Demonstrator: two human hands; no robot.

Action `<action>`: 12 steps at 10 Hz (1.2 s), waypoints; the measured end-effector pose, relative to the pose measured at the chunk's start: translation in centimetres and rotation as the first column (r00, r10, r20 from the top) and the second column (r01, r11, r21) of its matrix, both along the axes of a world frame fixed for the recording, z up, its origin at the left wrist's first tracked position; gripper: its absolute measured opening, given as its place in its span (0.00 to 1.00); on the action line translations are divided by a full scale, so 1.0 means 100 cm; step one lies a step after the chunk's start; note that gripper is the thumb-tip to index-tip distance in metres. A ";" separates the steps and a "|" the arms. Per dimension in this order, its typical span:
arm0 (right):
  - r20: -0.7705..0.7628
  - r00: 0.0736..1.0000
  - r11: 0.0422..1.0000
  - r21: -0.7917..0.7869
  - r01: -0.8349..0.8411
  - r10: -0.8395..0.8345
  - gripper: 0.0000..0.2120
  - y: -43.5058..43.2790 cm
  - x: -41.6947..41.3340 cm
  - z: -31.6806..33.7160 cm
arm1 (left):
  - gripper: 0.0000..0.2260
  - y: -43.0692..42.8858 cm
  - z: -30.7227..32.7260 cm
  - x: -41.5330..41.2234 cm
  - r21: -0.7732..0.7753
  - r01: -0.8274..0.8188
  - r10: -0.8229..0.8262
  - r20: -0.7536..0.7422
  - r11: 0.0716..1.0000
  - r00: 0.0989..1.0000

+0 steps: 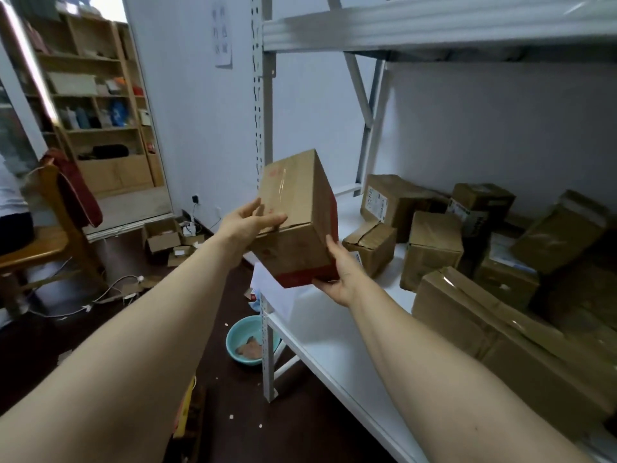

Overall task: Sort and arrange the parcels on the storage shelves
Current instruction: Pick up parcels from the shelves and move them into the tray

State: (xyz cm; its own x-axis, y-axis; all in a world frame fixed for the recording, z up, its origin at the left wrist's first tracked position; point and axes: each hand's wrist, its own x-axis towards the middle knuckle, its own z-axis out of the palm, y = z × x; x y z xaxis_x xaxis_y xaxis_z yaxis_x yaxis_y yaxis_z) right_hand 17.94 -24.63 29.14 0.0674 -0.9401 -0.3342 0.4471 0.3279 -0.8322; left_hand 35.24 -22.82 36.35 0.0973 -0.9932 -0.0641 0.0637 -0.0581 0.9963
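Fingers (272, 219) of left hand (247, 223) and right hand (340, 274) grip taped box (298, 195).

I have 1 head-worn wide-angle view, looking forward and down from close beside the white shelf (327, 335) at right.

I stand in a small parcel storeroom. A white steel rack (268, 362) with slotted posts fills my right; its shelf (334, 335) carries a jumble of taped cardboard parcels (434, 248), and one more carton (300, 208) sits between my left grip (248, 222) and right grip (337, 272). Left of the rack, opened boxes (163, 242), cables (110, 292) and a teal basin (235, 332) litter the dark floor (300, 429); further left stands a wooden bookcase (96, 95).
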 end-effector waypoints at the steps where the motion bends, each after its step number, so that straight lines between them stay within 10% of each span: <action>1: 0.070 0.995 0.997 -0.031 0.072 -0.069 0.22 -0.022 -0.002 0.007 | 0.36 -0.027 0.003 -0.004 -0.042 -0.032 0.033 0.031 0.999 0.999; 7: -0.030 0.959 0.960 0.011 0.281 -0.281 0.25 -0.102 0.030 0.008 | 0.36 -0.138 0.012 -0.005 -0.075 0.020 -0.013 0.096 0.997 0.995; 12: 0.225 0.965 0.990 0.066 0.123 -0.135 0.24 -0.036 0.027 0.004 | 0.23 -0.057 -0.006 -0.001 0.157 0.005 -0.011 0.042 0.988 0.999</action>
